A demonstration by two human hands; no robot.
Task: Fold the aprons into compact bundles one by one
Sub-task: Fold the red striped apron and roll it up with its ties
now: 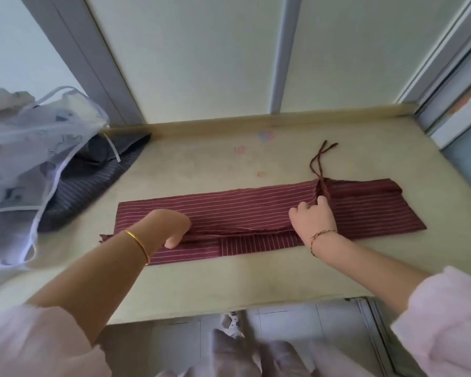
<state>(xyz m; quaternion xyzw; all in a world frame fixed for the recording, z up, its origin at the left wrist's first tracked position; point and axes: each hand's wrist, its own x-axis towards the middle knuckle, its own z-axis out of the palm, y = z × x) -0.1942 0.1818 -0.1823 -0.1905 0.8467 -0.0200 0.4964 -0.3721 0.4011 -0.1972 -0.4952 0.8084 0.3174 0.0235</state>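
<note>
The pale cream laminate worktop (201,281) carried everything, running from under both forearms to the window frames beyond the fingertips. Off past the left hand, at the worktop's far left end, a sheer white gauzy apron with thin white ties (25,148) lay heaped over a dark grey pinstriped apron (93,180), both unfolded and well apart from either hand.

The maroon cotton apron with thin white stripes (256,208) lay directly under both hands, already folded into a long narrow band. Its long axis ran left to right, across the line of the arms, so each hand sat over one half of it. The near long edge showed a doubled layer between the wrists.

The left hand (172,227) rested on the band's left part, fingers curled down and tucked at the fold seam; it appeared to be pinching the upper layer, though the fingertips were hidden. The right hand (313,219) sat on the right part, fingers bent and pinching the gathered cloth where the thin maroon tie cords (320,159) emerged. Those cords trailed away beyond the right fingertips toward the window.

Judging from this, the next fold would shorten the band along its length; the right end lay just beyond the right fingers, nearer that hand.
</note>
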